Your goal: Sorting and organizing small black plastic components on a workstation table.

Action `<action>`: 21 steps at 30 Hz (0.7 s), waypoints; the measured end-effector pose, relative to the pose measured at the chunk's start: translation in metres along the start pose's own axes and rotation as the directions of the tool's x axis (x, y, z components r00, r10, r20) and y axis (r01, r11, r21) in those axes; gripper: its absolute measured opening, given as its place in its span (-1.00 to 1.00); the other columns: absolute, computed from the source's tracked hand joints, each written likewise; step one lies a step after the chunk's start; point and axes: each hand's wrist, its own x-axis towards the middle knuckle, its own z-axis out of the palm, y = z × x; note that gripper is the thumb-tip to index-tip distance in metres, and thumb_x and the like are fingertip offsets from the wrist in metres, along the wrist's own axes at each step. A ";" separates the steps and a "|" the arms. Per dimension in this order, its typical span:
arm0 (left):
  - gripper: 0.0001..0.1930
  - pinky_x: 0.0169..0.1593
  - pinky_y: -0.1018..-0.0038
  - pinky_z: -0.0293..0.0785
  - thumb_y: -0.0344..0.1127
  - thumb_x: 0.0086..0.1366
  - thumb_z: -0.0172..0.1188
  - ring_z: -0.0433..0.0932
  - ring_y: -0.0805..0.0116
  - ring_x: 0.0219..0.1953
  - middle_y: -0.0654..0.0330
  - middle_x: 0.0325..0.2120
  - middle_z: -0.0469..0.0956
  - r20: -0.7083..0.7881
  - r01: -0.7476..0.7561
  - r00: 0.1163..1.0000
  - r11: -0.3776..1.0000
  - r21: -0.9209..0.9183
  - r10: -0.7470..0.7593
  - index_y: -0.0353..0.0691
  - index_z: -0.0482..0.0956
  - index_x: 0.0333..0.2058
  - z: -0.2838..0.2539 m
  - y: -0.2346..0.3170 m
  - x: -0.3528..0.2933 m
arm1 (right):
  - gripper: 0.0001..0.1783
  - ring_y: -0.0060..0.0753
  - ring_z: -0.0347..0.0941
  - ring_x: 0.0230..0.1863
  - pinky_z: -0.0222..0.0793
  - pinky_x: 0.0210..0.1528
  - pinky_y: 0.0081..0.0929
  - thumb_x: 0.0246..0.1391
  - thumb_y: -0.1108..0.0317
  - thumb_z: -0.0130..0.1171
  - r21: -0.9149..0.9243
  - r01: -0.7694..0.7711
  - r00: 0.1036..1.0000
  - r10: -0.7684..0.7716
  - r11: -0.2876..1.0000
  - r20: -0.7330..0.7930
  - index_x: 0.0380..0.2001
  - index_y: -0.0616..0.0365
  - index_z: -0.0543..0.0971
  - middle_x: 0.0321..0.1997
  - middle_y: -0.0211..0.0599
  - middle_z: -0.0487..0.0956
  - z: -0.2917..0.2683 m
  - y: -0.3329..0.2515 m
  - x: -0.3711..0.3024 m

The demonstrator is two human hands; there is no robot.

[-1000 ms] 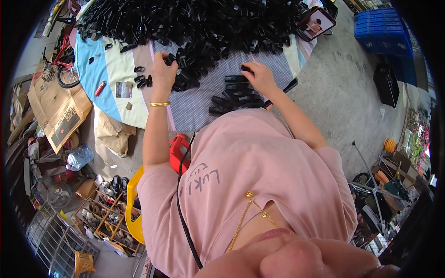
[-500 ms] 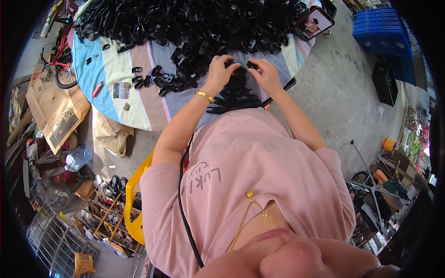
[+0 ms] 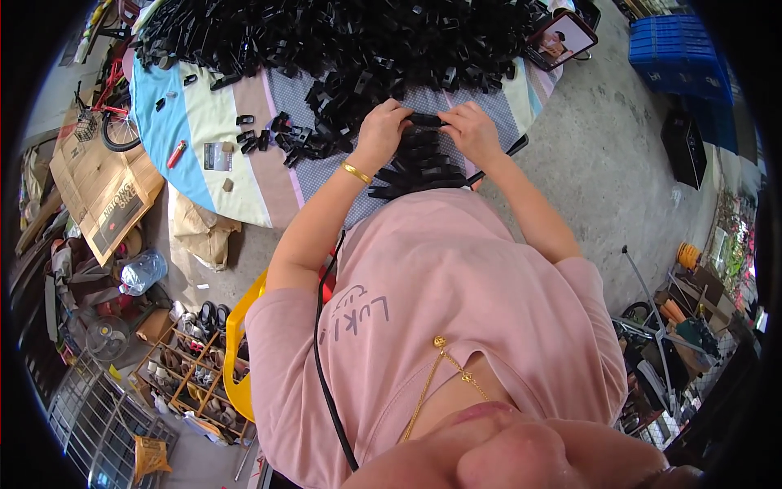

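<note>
— What do the hands have?
— A short black strip (image 3: pixel 425 120), level between them. The left hand (image 3: pixel 383 134) pinches its left end, the right hand (image 3: pixel 474 134) its right end, fingertips closed on it. I can't tell whether it is one part or several joined.
— Whereabouts on the table (image 3: pixel 236 191)?
— Above it, right of the middle of the near edge. Between the hands and that edge lie similar black strips (image 3: pixel 419 167) in a rough stack, reaching down to the person's pink shirt (image 3: pixel 456 253).
— And the rest of the surface?
— It's covered in striped fabric: blue along the left edge, then pale yellow, brown, and dotted grey toward the middle. A great heap of small black parts (image 3: pixel 326 41) fills the far side and spills inward. Near the left edge are a red lighter (image 3: pixel 176 155), a small card (image 3: pixel 218 156) and a little brown block (image 3: pixel 227 185). A phone (image 3: pixel 562 41) is propped at the far right edge, screen lit.
— What about the room?
— Concrete floor (image 3: pixel 603 163). Past the right edge are blue crates (image 3: pixel 680 53) and a black box (image 3: pixel 683 151). Off the left edge lies flattened cardboard (image 3: pixel 114 187), with a red bicycle behind; nearer the person, a clear bottle (image 3: pixel 144 272), a fan (image 3: pixel 106 338) and a loaded shoe rack (image 3: pixel 195 375).
</note>
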 end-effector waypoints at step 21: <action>-0.77 -0.16 0.23 0.49 -0.19 0.15 0.19 0.55 -0.01 -0.26 0.00 -0.38 0.57 -0.356 0.366 0.886 0.919 0.144 -0.297 -0.25 0.64 -0.39 -0.069 -0.044 0.056 | -0.47 -0.31 0.47 -0.40 0.40 -0.36 -0.43 -0.17 0.17 0.38 0.056 -0.338 0.877 0.336 0.939 -0.344 -0.09 0.12 0.52 -0.32 -0.24 0.56 0.009 0.025 0.028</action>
